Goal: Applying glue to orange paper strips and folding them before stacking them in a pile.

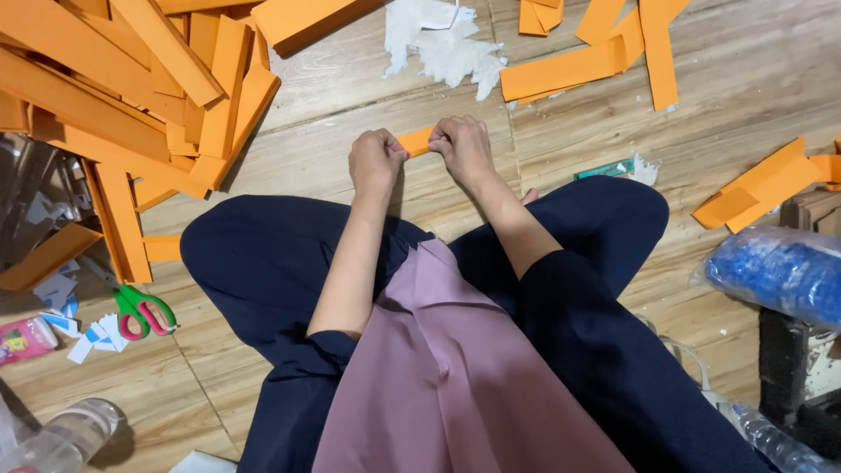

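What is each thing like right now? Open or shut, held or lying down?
Left hand: closed, pinching one end of the orange strip.
Right hand: closed, pinching the other end.
Orange strip: held between both hands, above the floor.
Scissors: lying on the floor, blades hidden under orange paper.
Orange paper pile: loose, heaped on the floor.
Clear bottle: lying on its side.
Blue bag: full, lying at the right.

Even, soft indoor light falls on the pale wooden plank floor (pixel 350 131), with short dim shadows under the forearms. Focus is sharp (the corners stretch slightly); no glare.
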